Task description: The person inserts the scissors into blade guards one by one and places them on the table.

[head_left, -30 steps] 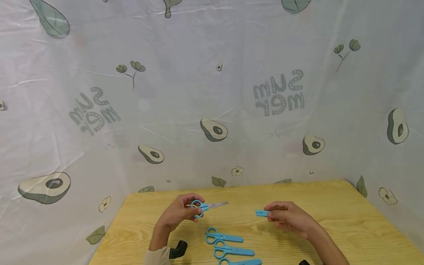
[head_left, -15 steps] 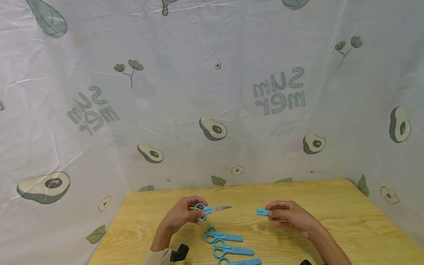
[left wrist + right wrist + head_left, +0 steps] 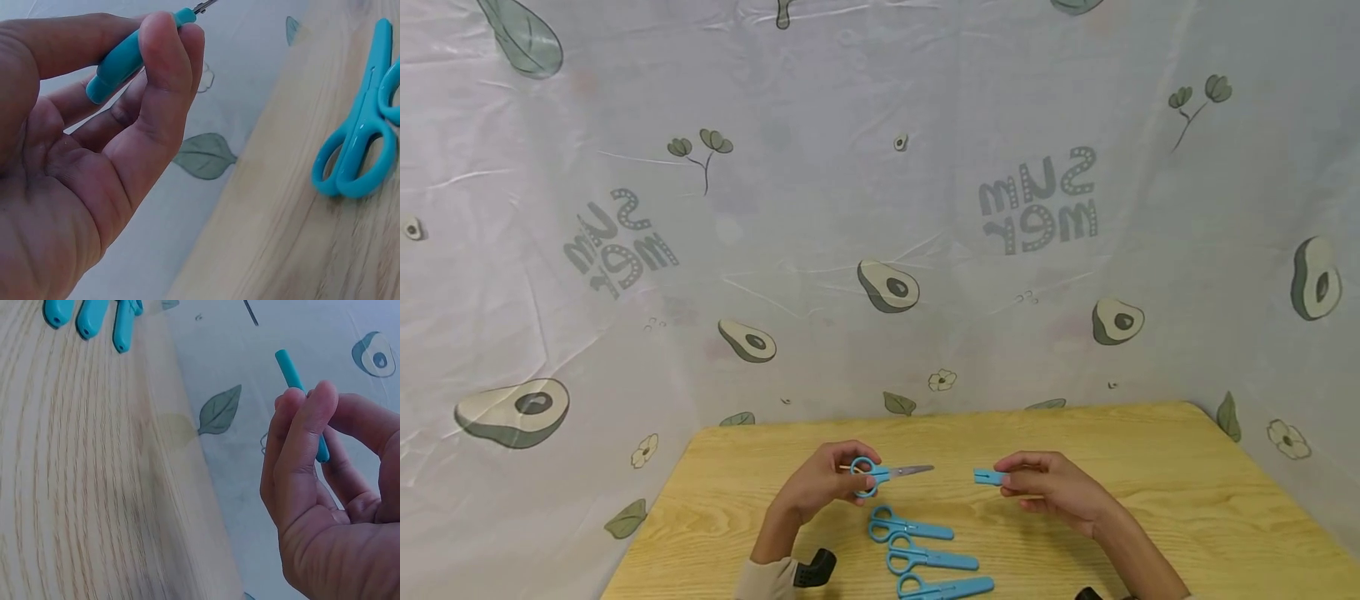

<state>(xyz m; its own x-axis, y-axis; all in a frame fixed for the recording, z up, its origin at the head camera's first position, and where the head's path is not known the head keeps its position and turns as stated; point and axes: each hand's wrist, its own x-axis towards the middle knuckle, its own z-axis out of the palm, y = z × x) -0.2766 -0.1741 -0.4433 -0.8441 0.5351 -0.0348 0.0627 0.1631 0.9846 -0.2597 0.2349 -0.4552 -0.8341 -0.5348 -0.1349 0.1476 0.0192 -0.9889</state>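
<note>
My left hand (image 3: 826, 482) pinches a pair of blue-handled scissors (image 3: 880, 473) by the handles, the bare metal blades pointing right. Across from it, my right hand (image 3: 1048, 487) holds a small blue blade cover (image 3: 988, 477) between thumb and fingers, its slotted end facing the blade tips. A short gap separates tips and cover. In the left wrist view the scissors' handle (image 3: 122, 61) sits between thumb and fingertips. The right wrist view shows the cover (image 3: 289, 367) edge-on, its middle hidden by the fingers. Both things are held above the table.
Below the hands, three pairs of blue scissors in covers, the upper (image 3: 910, 527), middle (image 3: 932, 557) and lower (image 3: 946, 587), lie in a column on the wooden table (image 3: 737, 467). A patterned curtain (image 3: 820, 217) hangs behind the table's back edge.
The left hand has moved right with the scissors, and the right hand slightly left with the cover, narrowing the gap. The head view has shifted a little.
</note>
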